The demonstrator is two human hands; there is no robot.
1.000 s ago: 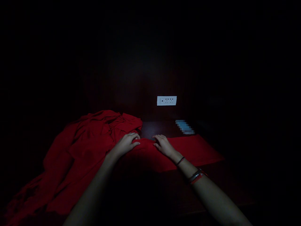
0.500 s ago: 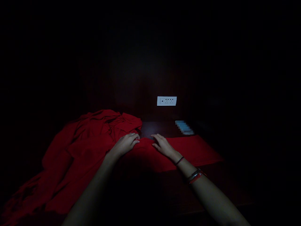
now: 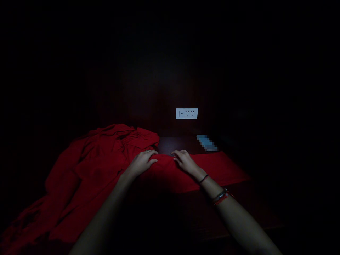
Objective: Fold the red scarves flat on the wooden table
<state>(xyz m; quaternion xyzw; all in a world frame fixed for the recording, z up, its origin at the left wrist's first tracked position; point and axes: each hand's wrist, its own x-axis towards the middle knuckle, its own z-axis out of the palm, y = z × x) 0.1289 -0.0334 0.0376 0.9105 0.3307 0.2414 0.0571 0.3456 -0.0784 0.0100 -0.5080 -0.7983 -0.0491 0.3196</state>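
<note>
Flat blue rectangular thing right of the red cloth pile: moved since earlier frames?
No. The flat blue pixelated rectangle keeps its place, below and right of the white rectangular wall socket; both drift slightly left together, likely camera motion.

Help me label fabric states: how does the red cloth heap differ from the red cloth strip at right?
The red cloth heap is crumpled; the red cloth strip lies mostly flat. The heap stands taller and spreads wider than the strip. Both share the red colour; whether they join is unclear.
</note>
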